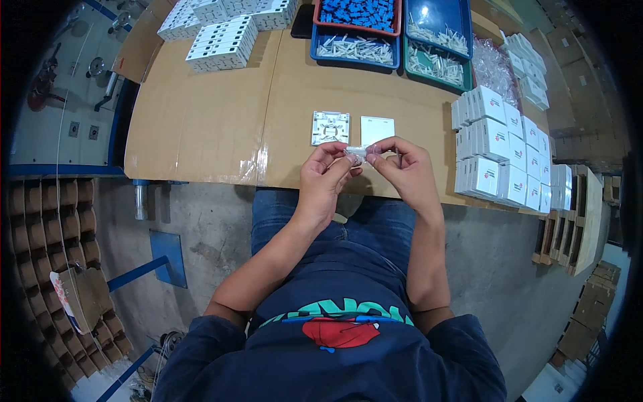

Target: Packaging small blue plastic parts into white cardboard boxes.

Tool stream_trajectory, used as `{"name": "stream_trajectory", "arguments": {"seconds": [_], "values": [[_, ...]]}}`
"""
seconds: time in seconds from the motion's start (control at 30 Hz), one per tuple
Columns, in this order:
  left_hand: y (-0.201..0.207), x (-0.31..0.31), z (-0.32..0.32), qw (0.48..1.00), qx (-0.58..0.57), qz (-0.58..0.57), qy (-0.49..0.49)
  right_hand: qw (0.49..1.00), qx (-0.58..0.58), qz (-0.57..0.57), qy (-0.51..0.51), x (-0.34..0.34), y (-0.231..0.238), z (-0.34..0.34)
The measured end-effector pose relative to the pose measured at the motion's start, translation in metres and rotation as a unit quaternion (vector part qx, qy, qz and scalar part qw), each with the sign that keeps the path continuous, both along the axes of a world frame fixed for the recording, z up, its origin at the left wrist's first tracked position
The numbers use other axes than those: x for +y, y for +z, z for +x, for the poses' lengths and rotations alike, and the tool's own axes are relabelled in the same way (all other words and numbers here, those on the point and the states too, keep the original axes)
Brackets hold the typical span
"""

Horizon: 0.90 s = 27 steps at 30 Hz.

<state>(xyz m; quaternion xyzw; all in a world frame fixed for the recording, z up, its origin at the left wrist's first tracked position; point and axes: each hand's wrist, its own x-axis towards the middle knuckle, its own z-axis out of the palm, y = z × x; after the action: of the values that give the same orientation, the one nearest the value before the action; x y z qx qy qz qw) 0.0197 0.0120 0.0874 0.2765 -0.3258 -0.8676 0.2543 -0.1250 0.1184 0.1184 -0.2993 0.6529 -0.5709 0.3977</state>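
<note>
Close to the table's near edge, both hands pinch a small clear plastic packet [358, 153] with something whitish in it, too small to make out. My left hand [321, 181] grips its left end between thumb and fingers. At the other end, my right hand [406, 173] is closed on it the same way. Just beyond the fingers lies a white square frame [330, 128] with clips and openings in its face. Beside it, to the right, is a plain white square plate [378, 130].
Cardboard covers the table [201, 127]. A red tray [355, 29] of blue pieces, a blue tray [355, 65] and a green tray [435, 85] of small white pieces stand at the back. White boxes [495, 144] are stacked at right, white units [222, 50] at back left.
</note>
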Motion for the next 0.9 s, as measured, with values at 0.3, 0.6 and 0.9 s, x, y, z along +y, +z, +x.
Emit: {"name": "stream_trajectory", "arguments": {"seconds": [0.3, 0.6, 0.9], "values": [[0.0, 0.003, 0.002, 1.0, -0.005, 0.012, -0.01, 0.998, 0.055, 0.011, -0.018, -0.003, 0.008, 0.005], [0.002, 0.005, -0.002, 0.999, 0.025, 0.011, -0.016, 0.99, 0.141, -0.03, -0.003, -0.004, -0.001, 0.005], [-0.001, 0.002, -0.001, 0.998, 0.017, 0.058, -0.028, 0.997, 0.073, 0.0, -0.028, -0.005, 0.01, 0.01]]}}
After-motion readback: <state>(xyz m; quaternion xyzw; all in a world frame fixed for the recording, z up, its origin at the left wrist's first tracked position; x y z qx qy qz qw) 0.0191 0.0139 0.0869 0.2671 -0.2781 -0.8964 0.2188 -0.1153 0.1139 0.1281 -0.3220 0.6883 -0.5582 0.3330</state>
